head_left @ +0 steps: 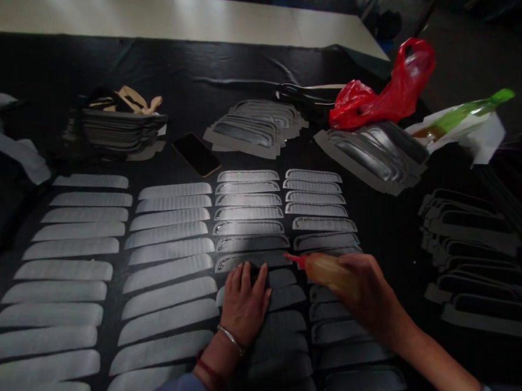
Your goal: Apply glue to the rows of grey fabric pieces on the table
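Observation:
My right hand point(372, 294) is wrapped round a squeeze bottle point(329, 273) of amber liquid with a red nozzle. The nozzle tip is at the right end of a grey strip point(257, 260) with one rounded, curved edge. A thin glossy line runs along part of that strip's edge. My left hand point(244, 303) lies palm down with its fingers stretched out, fingertips on the strip's lower edge. Strips above it in the same column, such as this pale strip point(248, 213), carry glossy edge lines. Strips in the two left columns, like this plain strip point(172, 234), show none.
A phone point(197, 154) lies on the black table cover point(198, 62). Stacks of grey pieces point(247, 130) stand behind the columns, one beside a red plastic bag point(386, 91). A green bottle point(464, 116) lies at the back right. Dark-centred pieces point(482, 268) overlap at the right.

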A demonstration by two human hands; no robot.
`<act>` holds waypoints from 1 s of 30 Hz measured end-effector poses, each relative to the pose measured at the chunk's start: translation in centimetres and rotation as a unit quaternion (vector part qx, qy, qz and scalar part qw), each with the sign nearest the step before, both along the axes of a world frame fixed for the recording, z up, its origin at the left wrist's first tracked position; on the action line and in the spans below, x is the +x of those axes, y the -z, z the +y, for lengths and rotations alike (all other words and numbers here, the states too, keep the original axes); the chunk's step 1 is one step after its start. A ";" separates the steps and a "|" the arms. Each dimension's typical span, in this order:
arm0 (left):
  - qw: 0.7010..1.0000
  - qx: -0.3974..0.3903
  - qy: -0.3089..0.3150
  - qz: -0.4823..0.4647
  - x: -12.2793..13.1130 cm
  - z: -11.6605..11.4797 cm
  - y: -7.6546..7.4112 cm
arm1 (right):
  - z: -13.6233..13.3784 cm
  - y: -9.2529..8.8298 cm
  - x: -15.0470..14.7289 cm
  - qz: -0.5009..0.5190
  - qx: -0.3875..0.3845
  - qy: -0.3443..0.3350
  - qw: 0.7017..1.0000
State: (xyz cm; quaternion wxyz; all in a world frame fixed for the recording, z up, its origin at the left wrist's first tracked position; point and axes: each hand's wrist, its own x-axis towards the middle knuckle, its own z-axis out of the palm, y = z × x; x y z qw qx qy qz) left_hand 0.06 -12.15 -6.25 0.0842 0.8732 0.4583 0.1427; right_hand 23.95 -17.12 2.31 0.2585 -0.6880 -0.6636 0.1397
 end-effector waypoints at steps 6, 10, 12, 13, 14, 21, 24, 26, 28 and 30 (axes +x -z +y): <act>1.000 -0.010 0.001 -0.001 0.0 0.1 -0.1 | 2.3 0.7 -1.9 0.007 0.020 -0.037 0.999; 1.000 -0.008 0.009 0.000 -0.1 0.2 -0.1 | 3.6 0.8 -3.4 0.029 0.009 -0.069 0.997; 1.000 -0.003 0.009 0.007 -0.1 0.2 0.0 | 3.9 0.7 -3.9 0.067 -0.005 -0.064 0.996; 1.000 0.001 0.009 0.010 -0.2 0.2 0.0 | 4.0 0.7 -4.0 0.093 -0.010 -0.047 0.995; 1.000 0.005 0.009 0.012 -0.2 0.2 0.0 | 4.1 0.6 -4.0 0.119 -0.014 -0.021 0.993; 1.000 0.014 0.022 0.008 -0.4 -0.5 -0.4 | 2.2 -0.5 -0.5 0.148 -0.073 0.110 0.980; 0.999 0.006 0.034 0.002 -0.7 -1.6 -0.6 | 1.1 -0.3 0.2 0.131 -0.082 0.109 0.982; 0.999 -0.002 0.034 0.006 -0.8 -2.3 -0.4 | 0.7 0.0 0.0 0.120 -0.086 0.111 0.983; 0.999 -0.009 0.034 0.009 -0.8 -2.7 -0.1 | 0.7 0.4 -0.6 0.103 -0.082 0.102 0.986; 0.999 -0.017 0.039 0.009 -0.7 -2.8 0.3 | 0.9 0.6 -1.2 0.078 -0.073 0.076 0.991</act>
